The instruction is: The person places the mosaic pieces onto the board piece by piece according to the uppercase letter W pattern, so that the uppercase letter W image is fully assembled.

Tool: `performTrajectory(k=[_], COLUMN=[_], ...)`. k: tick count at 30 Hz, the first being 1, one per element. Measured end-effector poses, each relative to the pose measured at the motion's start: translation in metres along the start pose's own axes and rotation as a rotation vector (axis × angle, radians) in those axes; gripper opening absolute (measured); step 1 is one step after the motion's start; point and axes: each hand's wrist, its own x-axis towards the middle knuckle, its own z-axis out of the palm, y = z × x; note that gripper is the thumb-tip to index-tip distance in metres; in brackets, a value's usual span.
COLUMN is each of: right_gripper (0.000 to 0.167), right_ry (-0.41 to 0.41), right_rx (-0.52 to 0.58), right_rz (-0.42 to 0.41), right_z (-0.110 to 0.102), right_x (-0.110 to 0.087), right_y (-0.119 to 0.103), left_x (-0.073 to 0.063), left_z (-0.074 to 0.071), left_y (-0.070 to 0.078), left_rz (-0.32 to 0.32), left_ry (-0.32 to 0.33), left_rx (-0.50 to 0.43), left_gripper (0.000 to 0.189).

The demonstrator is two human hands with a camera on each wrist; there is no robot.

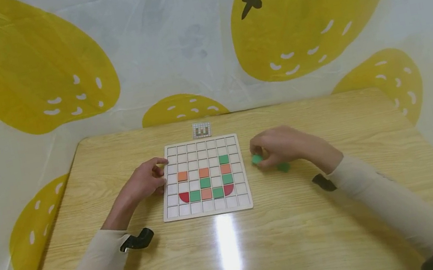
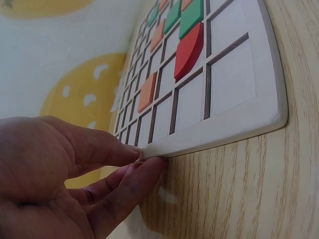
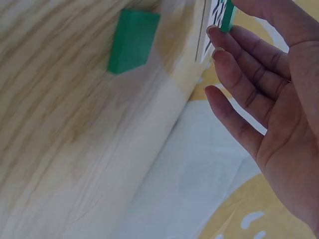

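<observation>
A white grid board [image 1: 172,212] lies on the table, with orange, green and red tiles set in several cells. At its left edge, my left hand [image 1: 144,181] pinches the rim, the thumb on the frame and the fingertips against the side, as the left wrist view shows. Just right of the board, my right hand [image 1: 281,144] holds a green tile [image 1: 256,159] between thumb and fingertips, raised off the table in the right wrist view. Another green tile [image 3: 133,42] lies loose on the wood beneath that hand.
A small pattern card [image 1: 201,130] lies behind the board, near the back edge of the wooden table [image 1: 304,240]. A hanging cloth [image 1: 182,39] printed with yellow shapes rises behind the table. Black straps show at both sleeves.
</observation>
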Motion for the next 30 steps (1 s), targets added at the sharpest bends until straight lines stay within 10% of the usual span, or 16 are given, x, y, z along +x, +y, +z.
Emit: performTrajectory(k=[30], right_gripper=[0.021], right_ry=[0.034], right_rx=[-0.063], right_rz=[-0.196], right_z=[0.000], right_x=[0.043], right_y=[-0.041], left_x=[0.001], left_z=[0.000], left_y=[-0.002], left_rz=[0.014], left_ry=[-0.004], left_rx=[-0.019], left_gripper=[0.055])
